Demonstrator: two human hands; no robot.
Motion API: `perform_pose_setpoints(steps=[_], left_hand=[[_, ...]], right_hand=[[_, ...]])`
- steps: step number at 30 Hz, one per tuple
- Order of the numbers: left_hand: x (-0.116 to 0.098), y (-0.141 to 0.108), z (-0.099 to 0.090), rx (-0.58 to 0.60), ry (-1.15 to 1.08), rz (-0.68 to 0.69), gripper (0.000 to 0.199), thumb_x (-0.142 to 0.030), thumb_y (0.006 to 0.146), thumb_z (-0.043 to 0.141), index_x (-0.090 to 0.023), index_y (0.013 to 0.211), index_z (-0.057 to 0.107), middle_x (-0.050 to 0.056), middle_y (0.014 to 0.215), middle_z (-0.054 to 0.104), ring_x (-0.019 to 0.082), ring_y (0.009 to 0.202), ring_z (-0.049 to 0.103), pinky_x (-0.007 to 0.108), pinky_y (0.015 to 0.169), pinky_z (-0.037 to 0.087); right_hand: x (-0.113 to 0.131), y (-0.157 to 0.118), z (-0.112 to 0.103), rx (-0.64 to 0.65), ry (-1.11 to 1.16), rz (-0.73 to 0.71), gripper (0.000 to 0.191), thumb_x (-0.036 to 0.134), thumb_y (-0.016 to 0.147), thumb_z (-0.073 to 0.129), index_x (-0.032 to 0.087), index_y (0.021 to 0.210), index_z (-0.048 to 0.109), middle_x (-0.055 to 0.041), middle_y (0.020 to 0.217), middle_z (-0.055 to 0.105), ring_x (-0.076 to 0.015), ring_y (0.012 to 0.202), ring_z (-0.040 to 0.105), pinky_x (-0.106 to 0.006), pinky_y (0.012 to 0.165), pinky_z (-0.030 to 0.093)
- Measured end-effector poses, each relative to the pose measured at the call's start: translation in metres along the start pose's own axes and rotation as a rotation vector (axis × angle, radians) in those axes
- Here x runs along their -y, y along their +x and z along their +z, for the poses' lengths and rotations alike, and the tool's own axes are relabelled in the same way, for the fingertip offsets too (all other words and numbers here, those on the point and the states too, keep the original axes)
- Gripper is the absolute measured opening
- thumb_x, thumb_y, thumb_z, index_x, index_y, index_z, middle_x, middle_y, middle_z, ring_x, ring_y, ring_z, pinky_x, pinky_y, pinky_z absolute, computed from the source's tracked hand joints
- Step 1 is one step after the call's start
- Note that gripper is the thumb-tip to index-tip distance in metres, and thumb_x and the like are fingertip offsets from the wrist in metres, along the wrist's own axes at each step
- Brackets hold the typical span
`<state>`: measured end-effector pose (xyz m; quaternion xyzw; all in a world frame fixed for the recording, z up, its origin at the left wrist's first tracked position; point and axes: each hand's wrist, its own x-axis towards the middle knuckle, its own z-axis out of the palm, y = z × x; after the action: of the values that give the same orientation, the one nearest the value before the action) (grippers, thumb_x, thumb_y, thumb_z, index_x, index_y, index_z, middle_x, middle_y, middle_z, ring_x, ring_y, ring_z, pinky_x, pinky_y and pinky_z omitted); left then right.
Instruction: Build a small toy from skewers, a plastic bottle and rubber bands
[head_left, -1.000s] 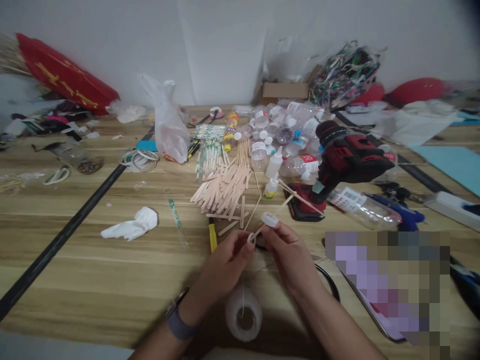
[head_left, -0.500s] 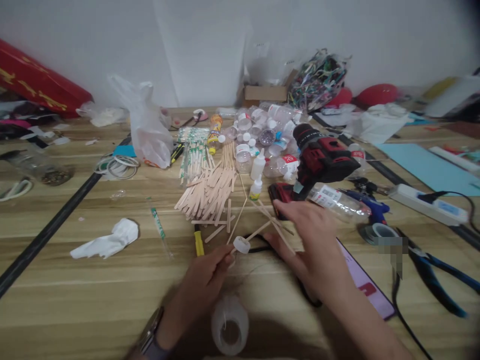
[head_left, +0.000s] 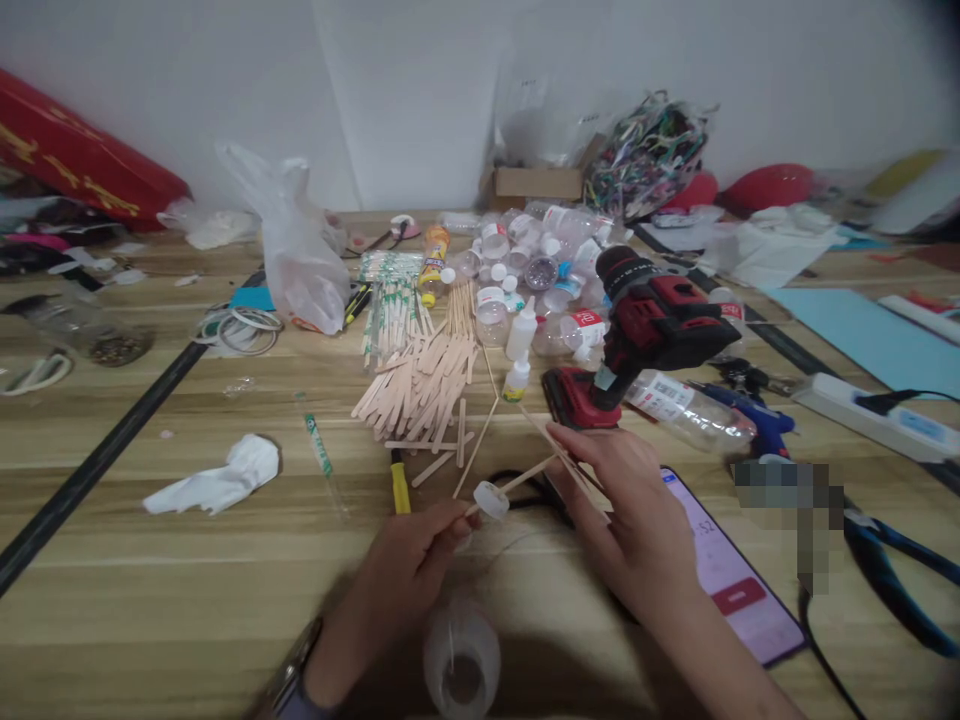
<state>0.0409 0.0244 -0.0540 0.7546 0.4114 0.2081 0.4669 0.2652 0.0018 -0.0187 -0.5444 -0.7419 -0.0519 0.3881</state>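
A thin wooden stick [head_left: 529,472] passes through a white bottle cap [head_left: 491,500]. My left hand [head_left: 412,560] pinches the stick's left end, just beside the cap. Several thin sticks [head_left: 574,468] cross at the stick's right end, and my right hand [head_left: 630,510] has its thumb and fingers closed on them. A translucent bottle [head_left: 461,655] stands open near the front edge, below my hands. Two more thin sticks [head_left: 478,445] lie on the table beyond the cap.
Flat wooden sticks [head_left: 424,390] lie in a pile ahead, with plastic bottles [head_left: 555,240] behind. A red drill [head_left: 660,320], a phone [head_left: 739,580] and pliers [head_left: 892,570] are on the right. Crumpled tissue [head_left: 225,480] and a yellow-handled tool [head_left: 401,485] lie on the left.
My right hand has closed on the crossing sticks, which are lifted a little. The view has shifted slightly, and the phone screen shows more.
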Motion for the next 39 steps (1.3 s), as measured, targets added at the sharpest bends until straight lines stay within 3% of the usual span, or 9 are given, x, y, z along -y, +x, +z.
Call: perform_pose_setpoints(steps=[4,6,8,10,13,16,21,30,39], left_hand=[[-0.001,0.000,0.000,-0.014,-0.037,-0.018,0.034,-0.040,0.099,0.036,-0.019,0.087,0.060,0.002,0.079,0.065,0.017,0.072,0.056,0.025,0.067,0.037],[0.000,0.001,0.001,-0.056,-0.091,-0.057,0.035,-0.042,0.098,0.037,-0.019,0.086,0.060,0.002,0.076,0.062,0.017,0.071,0.053,0.026,0.065,0.037],[0.001,0.002,0.001,-0.106,-0.133,-0.095,0.036,-0.043,0.098,0.038,-0.018,0.087,0.061,0.002,0.075,0.060,0.017,0.070,0.051,0.026,0.065,0.036],[0.000,0.004,0.002,-0.131,-0.173,-0.119,0.037,-0.045,0.098,0.039,-0.018,0.090,0.064,0.002,0.075,0.058,0.017,0.070,0.049,0.027,0.064,0.036],[-0.005,0.010,0.004,-0.120,-0.392,-0.176,0.037,-0.049,0.095,0.046,-0.018,0.095,0.066,0.000,0.073,0.054,0.014,0.067,0.046,0.025,0.060,0.035],[-0.012,0.017,0.007,-0.100,-0.679,-0.237,0.039,-0.054,0.088,0.058,-0.016,0.092,0.065,-0.004,0.064,0.046,0.010,0.056,0.037,0.022,0.051,0.029],[-0.015,0.026,0.006,-0.130,-0.851,-0.283,0.043,-0.057,0.085,0.059,-0.017,0.101,0.061,-0.006,0.062,0.045,0.007,0.048,0.032,0.020,0.045,0.022],[-0.011,0.028,0.005,-0.109,-1.129,-0.380,0.047,-0.052,0.081,0.066,-0.016,0.111,0.062,0.003,0.084,0.061,0.006,0.053,0.042,0.019,0.046,0.029],[-0.014,0.029,0.006,-0.115,-1.174,-0.380,0.032,-0.040,0.081,0.070,-0.015,0.100,0.067,0.005,0.090,0.064,0.007,0.056,0.047,0.020,0.046,0.030]], right_hand=[[-0.004,0.001,0.000,-0.008,-0.035,0.047,0.024,0.024,0.097,0.051,0.018,0.120,0.056,-0.0085,0.096,0.067,-0.0267,0.091,0.061,-0.039,0.080,0.045],[-0.005,-0.002,0.000,-0.086,-0.083,0.110,0.030,0.031,0.096,0.053,0.016,0.123,0.055,-0.0126,0.104,0.065,-0.0297,0.097,0.060,-0.043,0.084,0.045],[-0.002,-0.008,0.001,-0.216,-0.130,0.201,0.028,0.034,0.095,0.057,0.016,0.116,0.057,-0.0142,0.104,0.063,-0.0308,0.099,0.059,-0.043,0.085,0.045],[0.005,-0.016,0.005,-0.272,-0.102,0.259,0.013,0.031,0.094,0.058,0.019,0.100,0.059,-0.0091,0.091,0.064,-0.0268,0.087,0.060,-0.039,0.079,0.046],[0.017,-0.024,0.016,-0.024,0.165,0.299,0.009,0.026,0.093,0.055,0.022,0.089,0.062,-0.0037,0.078,0.065,-0.0218,0.073,0.061,-0.034,0.070,0.046],[0.027,-0.023,0.027,0.247,0.389,0.372,0.018,0.026,0.093,0.053,0.019,0.101,0.066,-0.0053,0.083,0.070,-0.0202,0.072,0.064,-0.030,0.064,0.048],[0.032,-0.019,0.031,0.445,0.508,0.448,0.024,0.030,0.094,0.049,0.019,0.092,0.070,-0.0027,0.075,0.071,-0.0170,0.062,0.062,-0.025,0.052,0.043],[0.033,-0.024,0.038,0.529,0.567,0.485,0.026,0.031,0.092,0.047,0.020,0.093,0.070,-0.0034,0.081,0.072,-0.0181,0.067,0.059,-0.028,0.059,0.042],[0.025,-0.022,0.042,0.502,0.530,0.513,0.027,0.034,0.090,0.046,0.019,0.086,0.068,-0.0034,0.071,0.065,-0.0189,0.062,0.054,-0.029,0.056,0.040]])
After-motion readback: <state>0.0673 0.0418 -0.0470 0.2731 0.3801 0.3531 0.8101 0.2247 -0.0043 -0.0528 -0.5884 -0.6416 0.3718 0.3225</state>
